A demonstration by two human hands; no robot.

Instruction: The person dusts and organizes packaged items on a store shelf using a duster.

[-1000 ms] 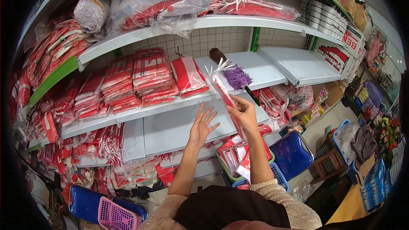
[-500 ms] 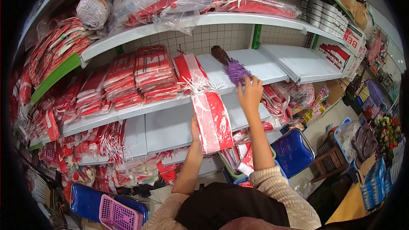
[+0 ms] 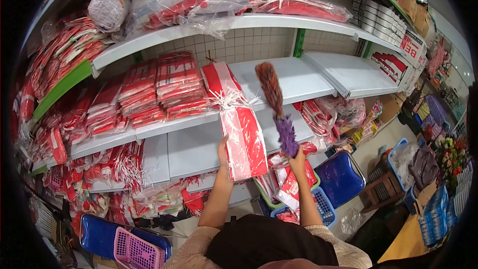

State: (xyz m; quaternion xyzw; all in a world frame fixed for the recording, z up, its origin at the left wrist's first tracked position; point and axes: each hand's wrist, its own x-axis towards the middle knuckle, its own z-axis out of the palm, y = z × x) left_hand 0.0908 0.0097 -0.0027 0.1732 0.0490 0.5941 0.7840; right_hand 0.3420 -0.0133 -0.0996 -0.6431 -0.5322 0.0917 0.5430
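My left hand [image 3: 223, 152] grips the lower left side of a red-and-white packet [image 3: 246, 144] in clear plastic. The packet's long upper part leans over the edge of the middle shelf, and white strings spread across it. Closed round the purple end of a fluffy duster [image 3: 286, 132] is my right hand [image 3: 297, 161]. The duster points up and away from me, its brown feathery end over the middle shelf [image 3: 303, 77]. Stacks of folded red-and-white packets [image 3: 180, 87] lie on that shelf, left of the held one.
Above, a shelf [image 3: 199, 26] carries plastic-bagged goods and a ball of white string [image 3: 108, 11]. Below stand a blue stool [image 3: 339, 178], a blue basket [image 3: 324, 206] and a pink basket [image 3: 137, 249]. Boxes [image 3: 396, 65] stand at the right.
My right hand has taken hold of the purple duster, lifted it off the shelf and drawn it toward me. The packet in my left hand has shifted slightly left.
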